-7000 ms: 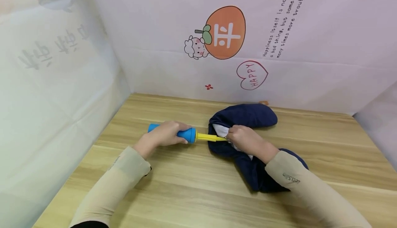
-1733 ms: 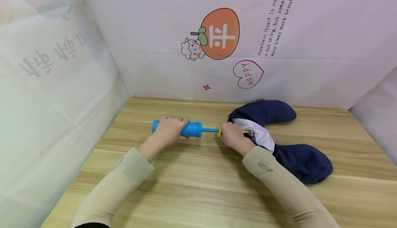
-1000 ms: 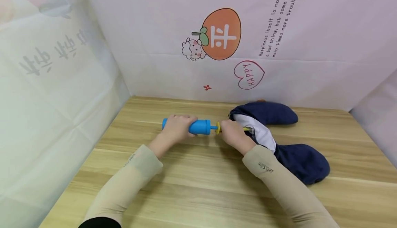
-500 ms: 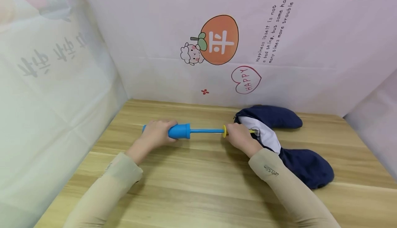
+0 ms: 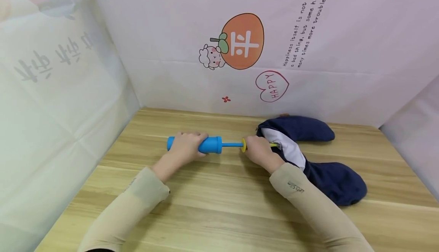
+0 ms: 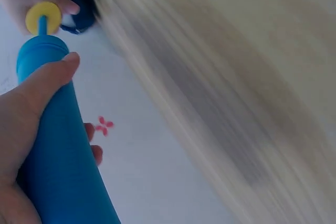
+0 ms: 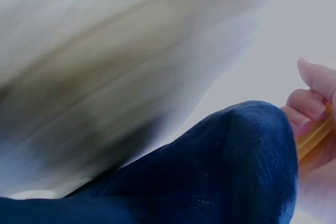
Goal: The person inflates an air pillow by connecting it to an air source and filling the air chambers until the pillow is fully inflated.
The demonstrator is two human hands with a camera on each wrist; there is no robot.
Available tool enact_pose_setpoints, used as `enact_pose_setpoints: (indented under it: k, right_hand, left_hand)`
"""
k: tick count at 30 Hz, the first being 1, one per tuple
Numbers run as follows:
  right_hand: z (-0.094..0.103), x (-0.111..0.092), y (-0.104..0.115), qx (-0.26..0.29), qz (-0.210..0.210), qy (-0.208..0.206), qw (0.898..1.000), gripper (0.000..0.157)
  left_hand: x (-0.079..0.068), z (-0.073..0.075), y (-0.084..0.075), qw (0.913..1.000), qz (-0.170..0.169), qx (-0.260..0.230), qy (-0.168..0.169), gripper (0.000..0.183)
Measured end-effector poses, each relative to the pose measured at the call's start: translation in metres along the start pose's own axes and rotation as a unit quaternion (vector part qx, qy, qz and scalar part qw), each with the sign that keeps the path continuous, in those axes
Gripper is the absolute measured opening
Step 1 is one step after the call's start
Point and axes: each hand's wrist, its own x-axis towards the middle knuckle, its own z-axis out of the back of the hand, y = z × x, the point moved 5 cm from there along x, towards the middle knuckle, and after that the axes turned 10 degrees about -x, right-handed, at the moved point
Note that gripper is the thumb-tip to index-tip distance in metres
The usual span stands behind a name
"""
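Blue pump barrel (image 5: 213, 145) gripped by the left hand (image 5: 186, 147), fingers wrapped; right hand (image 5: 258, 150) curled round the yellow nozzle piece (image 5: 244, 145), tip (image 5: 273, 145) at the navy cushion (image 5: 298, 128) on the table (image 5: 205, 210); a crooked stroke could dislodge it.

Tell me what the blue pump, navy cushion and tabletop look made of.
Blue pump: probably smooth plastic with a slight sheen, given its even colour and clean edges.
Navy cushion: apparently soft fabric, faintly lustrous, perhaps velvety, from its creases.
Tabletop: wood or printed laminate, satin finish; the streaked grain can't settle which.
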Motion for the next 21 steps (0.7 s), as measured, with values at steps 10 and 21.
enact_pose_setpoints:
  k: [10, 21]
  right_hand:
    - [-0.008, 0.001, 0.029, -0.009, 0.023, 0.016, 1.000, 0.019]
    - [0.001, -0.004, 0.013, -0.020, 0.026, 0.018, 0.999, 0.023]
  left_hand:
    - [0.008, -0.019, -0.025, 0.9998, -0.011, -0.003, 0.018, 0.053]
    - [0.015, -0.013, -0.019, 0.9988, -0.001, -0.040, 0.030, 0.051]
